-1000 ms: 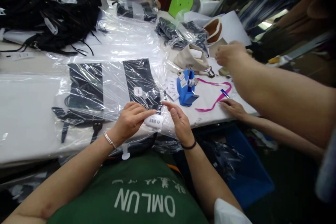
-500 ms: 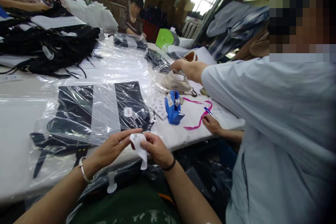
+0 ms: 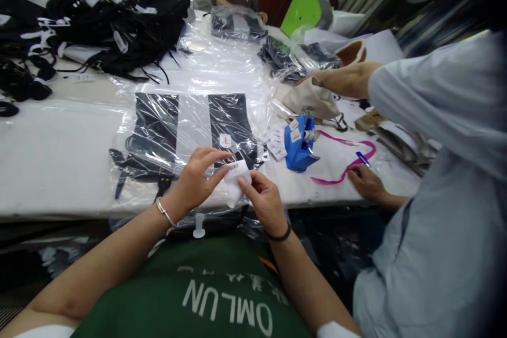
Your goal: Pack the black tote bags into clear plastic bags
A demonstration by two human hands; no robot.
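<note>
One table, white-covered, spanning the view. One co-worker, pale blue shirt, at the right side; one arm reaches over a beige bag, the other hand lies at a ribbon. One heap of black bags, far left, with white tags. One dark bag, flat in clear plastic, a pale panel across its middle, straps toward the near edge; located just beyond the two hands. One left hand, raised over the near edge of the bag's plastic, entering from lower left, back of hand upward, fingers extended to the right; open, index finger and thumb apart, thumb tip at the label's upper left edge. One right hand, entering from lower right, wrist bent inward, fingers curled; closed in a pinch, thumb on top of the label. One blue tape dispenser, upright, right of the wrapped bag, beside printed stickers. One pink ribbon, laid in a loose curve, a blue pen across it. One white label, barcode near its upper edge, slightly bent, held tilted between the hands. One silver bracelet, left wrist; one black band, right wrist.
</note>
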